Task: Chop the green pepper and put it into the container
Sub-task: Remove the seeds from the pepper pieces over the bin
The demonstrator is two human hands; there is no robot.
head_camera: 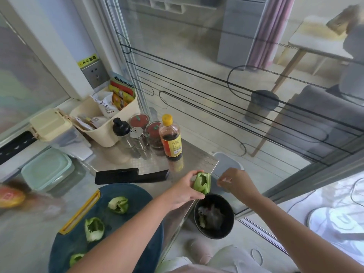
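While the steel counter (197, 156) filled the left of the view, the dark blue cutting board (126, 194) lay at its seven o'clock, the lidded container (47, 170) at the board's ten o'clock and the black cleaver (132, 176) at twelve. A black bin (229, 223) stood on the floor at the board's three o'clock. Above it the left hand (185, 191) gripped a green pepper piece (202, 183). At that piece's three o'clock, the right hand (235, 181) had curled fingers, contents too blurred to tell. Three other pepper pieces (118, 204) lay on the board.
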